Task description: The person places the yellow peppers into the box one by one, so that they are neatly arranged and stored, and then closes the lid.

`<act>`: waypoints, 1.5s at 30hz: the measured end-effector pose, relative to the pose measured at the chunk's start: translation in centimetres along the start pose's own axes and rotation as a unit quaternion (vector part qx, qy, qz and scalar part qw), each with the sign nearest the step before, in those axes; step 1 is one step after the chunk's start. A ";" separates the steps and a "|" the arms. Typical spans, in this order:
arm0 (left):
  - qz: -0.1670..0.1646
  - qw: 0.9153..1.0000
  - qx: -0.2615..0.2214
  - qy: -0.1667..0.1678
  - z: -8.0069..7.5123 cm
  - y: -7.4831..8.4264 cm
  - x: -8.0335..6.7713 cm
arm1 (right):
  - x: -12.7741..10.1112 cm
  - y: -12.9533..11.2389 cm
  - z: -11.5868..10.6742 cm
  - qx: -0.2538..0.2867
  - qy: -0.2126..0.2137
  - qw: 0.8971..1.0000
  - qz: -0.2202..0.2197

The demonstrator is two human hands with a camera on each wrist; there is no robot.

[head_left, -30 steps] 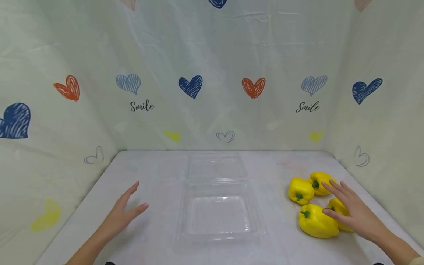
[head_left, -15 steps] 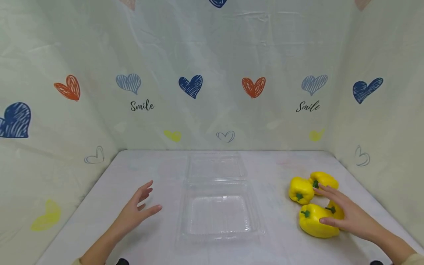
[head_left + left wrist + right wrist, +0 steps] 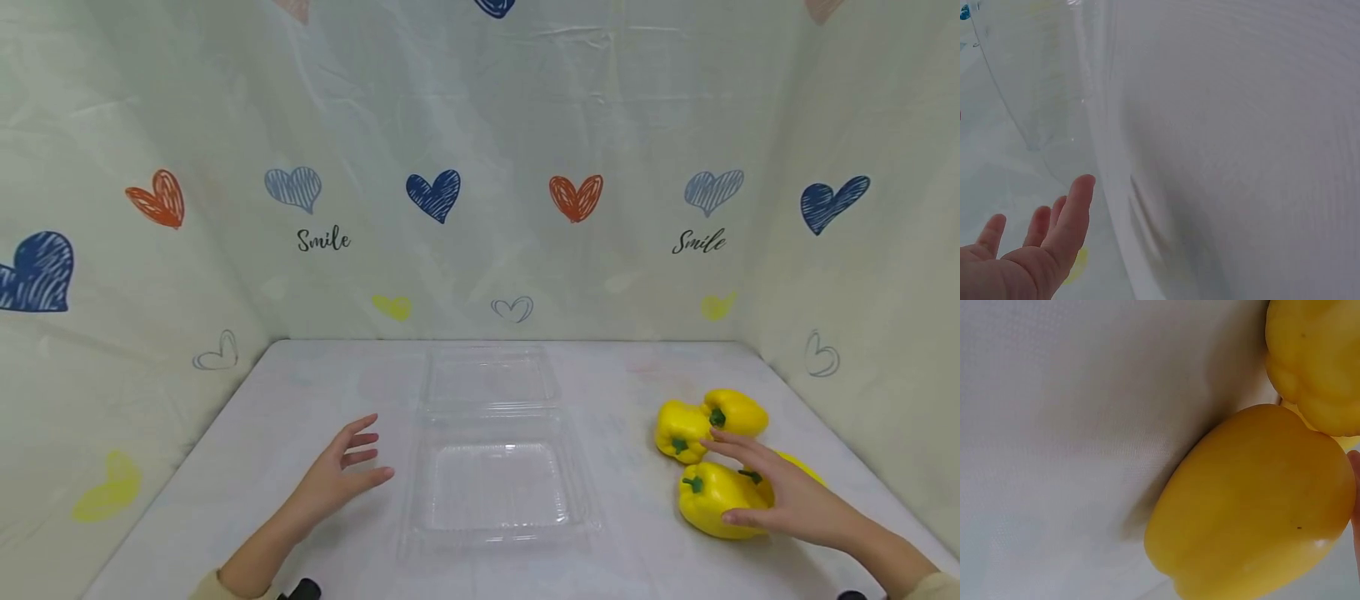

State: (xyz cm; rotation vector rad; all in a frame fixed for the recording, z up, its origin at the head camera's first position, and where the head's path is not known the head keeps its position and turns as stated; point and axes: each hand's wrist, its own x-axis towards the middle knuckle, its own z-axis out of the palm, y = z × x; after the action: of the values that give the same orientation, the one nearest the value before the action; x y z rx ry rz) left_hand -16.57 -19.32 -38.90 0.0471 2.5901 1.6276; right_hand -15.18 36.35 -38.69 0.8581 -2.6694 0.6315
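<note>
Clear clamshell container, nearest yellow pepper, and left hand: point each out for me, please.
clear clamshell container point(image 3: 498, 533): head view, front rim of the open tray.
nearest yellow pepper point(image 3: 712, 500): head view, its bare side left of the right hand.
left hand point(image 3: 330, 483): head view, back of the hand.

Bright, even, soft light, faint shadows under the hands, wide-angle bending at head-view edges, wrist close-ups slightly soft
</note>
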 end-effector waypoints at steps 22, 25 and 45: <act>0.008 0.986 -0.118 -0.115 2.2 0.4 0.5 | 0.0 0.1 0.4 -0.011 -0.034 0.998 -0.045; 0.005 0.986 -0.115 -0.121 2.4 0.5 0.4 | 0.0 0.2 0.5 -0.008 -0.034 0.998 -0.051; 0.017 0.984 -0.124 -0.123 2.7 0.8 0.9 | 1.4 -0.8 0.2 -0.021 -0.041 0.999 -0.017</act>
State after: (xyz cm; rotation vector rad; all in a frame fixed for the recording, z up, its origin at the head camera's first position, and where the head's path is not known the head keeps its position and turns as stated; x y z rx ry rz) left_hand -17.27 -16.48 -39.42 0.2594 2.2026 1.8149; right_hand -15.78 34.97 -38.11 0.9336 -2.7248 0.5404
